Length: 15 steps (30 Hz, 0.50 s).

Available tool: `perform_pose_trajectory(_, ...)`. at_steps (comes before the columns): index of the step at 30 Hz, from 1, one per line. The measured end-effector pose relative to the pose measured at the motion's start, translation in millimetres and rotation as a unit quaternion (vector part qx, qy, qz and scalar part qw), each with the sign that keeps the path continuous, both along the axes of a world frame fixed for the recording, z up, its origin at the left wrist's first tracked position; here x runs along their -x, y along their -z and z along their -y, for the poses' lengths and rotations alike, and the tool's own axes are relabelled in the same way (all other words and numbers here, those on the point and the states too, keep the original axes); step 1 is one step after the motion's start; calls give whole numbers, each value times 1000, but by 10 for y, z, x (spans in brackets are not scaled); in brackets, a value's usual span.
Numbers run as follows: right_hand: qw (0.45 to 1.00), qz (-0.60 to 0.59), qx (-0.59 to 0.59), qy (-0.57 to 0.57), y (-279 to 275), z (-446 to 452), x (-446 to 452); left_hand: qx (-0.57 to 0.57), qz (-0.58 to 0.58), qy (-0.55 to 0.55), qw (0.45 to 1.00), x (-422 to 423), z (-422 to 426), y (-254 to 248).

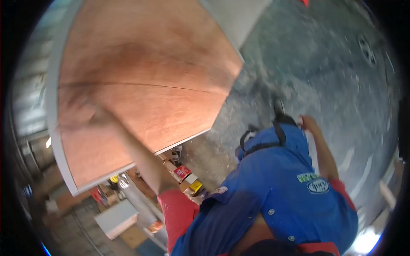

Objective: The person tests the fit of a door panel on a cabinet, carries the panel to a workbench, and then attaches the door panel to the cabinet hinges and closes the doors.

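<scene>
A large reddish-brown wooden panel (145, 111) with a pale edge fills the upper left, crossed by a dark seam. Over its left part reaches my left hand (92, 115), badly smeared by motion, so its fingers and anything in them cannot be made out. Beside my right hip, away from the panel, hangs my right hand (305, 122); its fingers look curled in, and what they hold, if anything, is too small to tell.
Below the panel's lower edge lie a red box (182, 172), a yellow box (195, 186) and a white box (116, 218) among other items. Grey concrete floor (320, 89) spreads to the right. A grey-white panel (235, 17) stands at the top.
</scene>
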State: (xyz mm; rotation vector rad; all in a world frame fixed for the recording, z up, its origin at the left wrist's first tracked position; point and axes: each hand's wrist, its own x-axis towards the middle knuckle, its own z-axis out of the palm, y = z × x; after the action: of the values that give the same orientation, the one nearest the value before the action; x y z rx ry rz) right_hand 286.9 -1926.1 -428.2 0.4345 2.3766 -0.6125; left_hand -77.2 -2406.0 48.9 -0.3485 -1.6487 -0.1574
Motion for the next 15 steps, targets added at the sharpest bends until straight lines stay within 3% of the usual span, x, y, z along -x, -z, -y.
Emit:
perform_pose_trajectory(2, 999, -27, 12, 16, -36, 44, 2, 127, -96, 54, 986, -312, -177, -453)
perform_pose_trajectory(3, 999, -35, 19, 30, -110, 92, 29, 104, -47, 122, 986, -427, -279, -532)
perform_pose_trajectory(4, 998, -48, 22, 41, -187, 143, 105, 6, 32, 325, 945, -413, -292, -465)
perform_pose_trajectory(5, 998, -36, 25, 50, -201, 195, 185, 4, 24, 312, 950, -466, -407, -377)
perform_pose_trajectory(6, 997, -34, 31, 58, -203, 236, 285, -39, 33, 216, 975, -555, -593, -162)
perform_pose_trajectory(8, 997, -23, 43, 66, -169, 345, 527, -126, 154, 243, 949, -497, -481, 594)
perform_pose_trajectory(9, 993, -48, 63, 85, -127, 375, 631, -174, 271, 226, 919, -552, -437, 1115)
perform_pose_trajectory(10, 989, -71, 80, 103, -65, 414, 779, -223, 401, 209, 864, -635, -757, 1577)
perform_pose_trajectory(11, 989, -61, 83, 105, 7, 451, 951, -305, 553, 139, 763, -667, -992, 2063)
perform_pose_trajectory(12, 986, -66, 105, 112, 100, 515, 1097, -259, 659, 179, 683, -609, -1132, 2613)
perform_pose_trajectory(13, 982, -65, 131, 119, 229, 588, 1203, -359, 738, 189, 539, -556, -1113, 3364)
perform_pose_trajectory(14, 981, -40, 142, 124, 366, 673, 1283, -422, 778, 171, 433, -577, -1259, 3882)
perform_pose_trajectory(15, 980, -37, 159, 115, 507, 722, 1399, -362, 805, 228, 411, -617, -1150, 4570)
